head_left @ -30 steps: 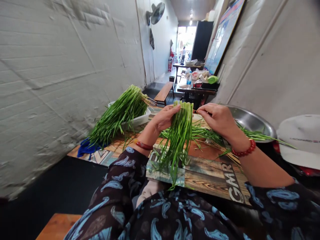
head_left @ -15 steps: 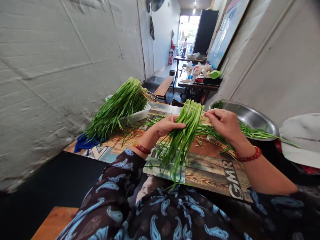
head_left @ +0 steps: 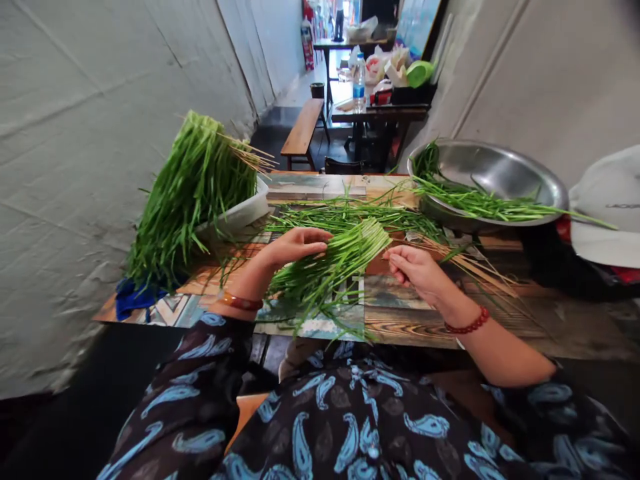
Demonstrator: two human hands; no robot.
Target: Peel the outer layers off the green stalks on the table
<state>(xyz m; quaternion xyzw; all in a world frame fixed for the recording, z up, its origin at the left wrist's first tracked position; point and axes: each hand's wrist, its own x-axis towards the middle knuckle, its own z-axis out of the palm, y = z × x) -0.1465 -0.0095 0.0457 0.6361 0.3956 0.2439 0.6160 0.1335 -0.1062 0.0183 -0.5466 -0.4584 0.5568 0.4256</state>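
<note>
A bunch of green chives lies slantwise on the patterned table, its pale cut ends pointing to the upper right. At its upper left side is my left hand, with fingers and thumb stretched out and apart, touching or almost touching the stalks. My right hand is just right of the pale ends, fingers curled and pinched together. Whatever is between those fingertips, if anything, is too small to make out. Behind the bunch, loose chives are strewn across the table.
To the left, a white tub carries a tall heap of chives with thin wooden sticks, beside a blue cloth. At right stand a steel basin holding chives and a white cap. Loose sticks lie near the basin.
The bunch has gone from being held upright in my left hand to lying on the table. My left hand has opened, and my right hand has moved lower. The view has tilted downward.
</note>
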